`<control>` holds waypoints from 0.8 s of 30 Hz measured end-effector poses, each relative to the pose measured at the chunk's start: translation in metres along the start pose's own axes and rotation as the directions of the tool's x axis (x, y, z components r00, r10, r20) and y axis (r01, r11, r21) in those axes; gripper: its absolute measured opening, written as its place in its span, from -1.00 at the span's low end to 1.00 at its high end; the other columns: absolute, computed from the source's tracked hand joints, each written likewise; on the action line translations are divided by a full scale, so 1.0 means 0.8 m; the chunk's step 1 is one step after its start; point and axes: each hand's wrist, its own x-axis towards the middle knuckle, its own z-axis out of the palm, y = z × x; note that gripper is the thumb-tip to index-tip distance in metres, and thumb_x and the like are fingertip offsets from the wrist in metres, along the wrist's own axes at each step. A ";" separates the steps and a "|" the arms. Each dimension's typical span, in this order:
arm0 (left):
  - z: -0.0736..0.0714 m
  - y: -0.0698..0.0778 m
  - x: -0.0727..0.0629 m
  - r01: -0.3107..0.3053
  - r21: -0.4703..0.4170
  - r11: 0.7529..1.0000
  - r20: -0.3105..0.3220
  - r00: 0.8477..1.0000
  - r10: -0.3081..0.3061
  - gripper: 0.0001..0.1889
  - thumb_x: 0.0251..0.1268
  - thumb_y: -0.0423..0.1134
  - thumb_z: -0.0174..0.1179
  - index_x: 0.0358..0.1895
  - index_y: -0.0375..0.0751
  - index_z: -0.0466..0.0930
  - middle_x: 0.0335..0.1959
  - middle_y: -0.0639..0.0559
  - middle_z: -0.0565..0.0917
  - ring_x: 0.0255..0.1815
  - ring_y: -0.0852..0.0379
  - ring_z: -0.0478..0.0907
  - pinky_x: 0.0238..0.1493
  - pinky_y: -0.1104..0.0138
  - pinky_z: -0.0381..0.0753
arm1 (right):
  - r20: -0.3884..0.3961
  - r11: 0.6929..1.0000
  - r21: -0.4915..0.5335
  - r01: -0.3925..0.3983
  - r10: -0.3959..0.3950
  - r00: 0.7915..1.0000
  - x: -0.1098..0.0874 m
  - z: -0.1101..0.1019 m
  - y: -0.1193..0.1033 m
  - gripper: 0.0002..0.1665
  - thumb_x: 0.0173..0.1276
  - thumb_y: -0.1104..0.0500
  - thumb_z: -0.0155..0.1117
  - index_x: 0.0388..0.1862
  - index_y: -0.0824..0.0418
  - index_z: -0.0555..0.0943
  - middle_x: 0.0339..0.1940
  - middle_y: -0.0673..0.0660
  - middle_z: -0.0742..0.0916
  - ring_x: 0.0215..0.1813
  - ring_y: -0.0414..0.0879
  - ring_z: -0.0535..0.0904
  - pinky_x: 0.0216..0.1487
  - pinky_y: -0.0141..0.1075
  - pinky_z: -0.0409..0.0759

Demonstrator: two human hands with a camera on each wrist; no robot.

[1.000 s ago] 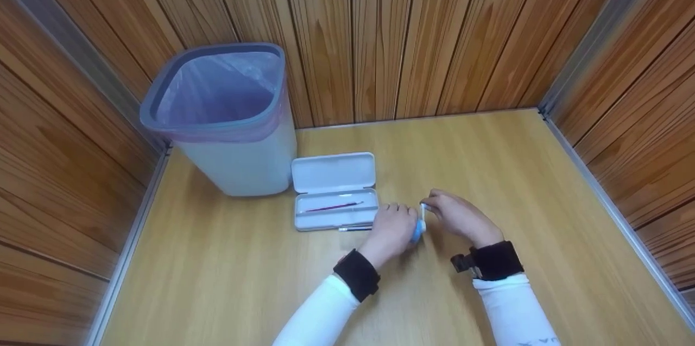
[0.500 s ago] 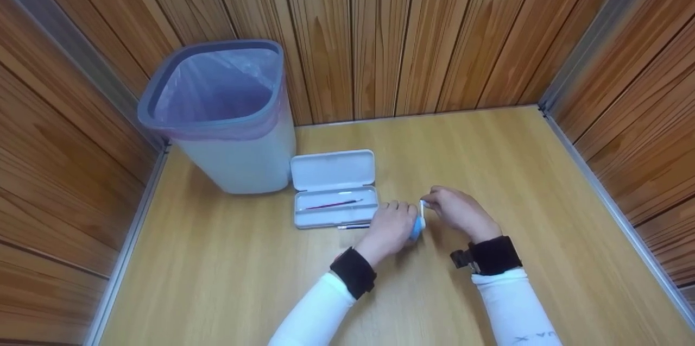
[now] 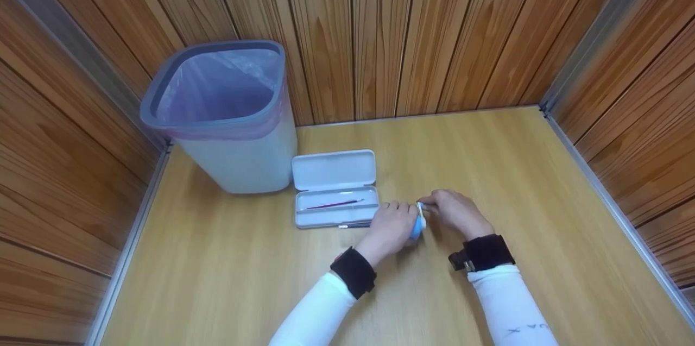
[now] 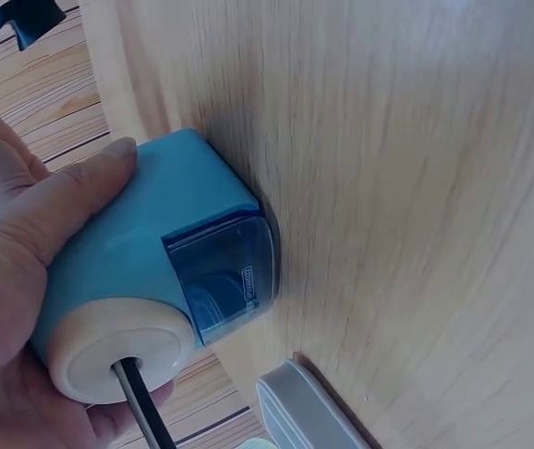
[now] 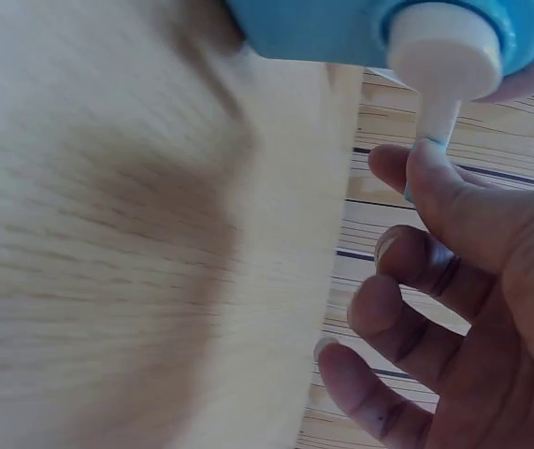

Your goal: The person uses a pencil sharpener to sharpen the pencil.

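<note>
In the left wrist view a blue crank pencil sharpener (image 4: 145, 224) with a clear shavings drawer (image 4: 224, 281) stands on the table. My left hand (image 3: 392, 225) grips its body, thumb and fingers round it. A dark pencil (image 4: 142, 407) sticks out of the round white front hole; its white-tipped end shows left of my hand in the head view. My right hand (image 3: 456, 214) pinches the end of the white crank (image 5: 438, 117) between thumb and index finger, the other fingers loosely curled. The crank points upward. The pencil's point is hidden inside the sharpener.
Left of my hands lies an open white pencil case (image 3: 333, 168) with a red pencil (image 3: 334, 205) inside. A tall bin (image 3: 239, 167) with a bag liner stands at the back left. Wood-panelled walls (image 3: 374, 36) enclose the table at back and sides.
My right hand has shifted slightly left, and the crank's upper end has tilted a little left with it. My left hand and the sharpener stay about where they were.
</note>
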 end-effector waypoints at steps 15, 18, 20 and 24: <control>0.004 0.002 -0.005 0.024 0.012 1.000 -0.093 0.995 -0.022 -0.36 0.06 0.23 0.37 0.07 -0.14 0.50 -0.13 -0.01 0.61 -0.12 0.05 0.54 -0.16 0.25 0.50 | 0.009 1.000 -0.017 0.025 -0.025 1.000 -0.002 0.026 0.006 -0.74 0.40 0.29 0.23 -0.01 0.17 0.74 -0.26 0.07 0.75 -0.21 0.00 0.61 -0.10 -0.10 0.57; 0.005 0.003 -0.004 0.043 -0.009 0.999 -0.082 0.996 -0.043 -0.39 0.06 0.21 0.37 0.05 -0.12 0.50 -0.13 0.00 0.60 -0.12 0.06 0.53 -0.16 0.26 0.49 | 0.000 0.995 -0.067 0.070 -0.070 0.998 -0.001 0.028 0.006 -0.81 0.32 0.33 0.25 -0.26 0.17 0.79 -0.46 -0.02 0.66 -0.40 -0.08 0.48 -0.28 -0.17 0.52; 0.005 0.003 -0.003 0.059 -0.029 0.998 -0.065 0.996 -0.061 -0.40 0.05 0.20 0.38 0.05 -0.11 0.50 -0.12 0.01 0.60 -0.11 0.06 0.52 -0.14 0.25 0.48 | -0.011 0.990 -0.103 0.101 -0.102 0.995 0.000 0.030 0.006 -0.82 0.26 0.36 0.27 -0.44 0.15 0.74 -0.55 -0.03 0.59 -0.46 -0.09 0.42 -0.38 -0.19 0.48; 0.004 0.004 0.000 0.086 -0.043 0.995 -0.030 0.996 -0.087 -0.39 0.04 0.20 0.39 0.06 -0.09 0.50 -0.09 0.02 0.59 -0.07 0.06 0.51 -0.11 0.25 0.48 | -0.026 0.986 -0.110 0.127 -0.130 0.991 0.000 0.034 0.006 -0.79 0.15 0.39 0.31 -0.59 0.14 0.61 -0.64 -0.04 0.52 -0.55 -0.11 0.37 -0.48 -0.22 0.41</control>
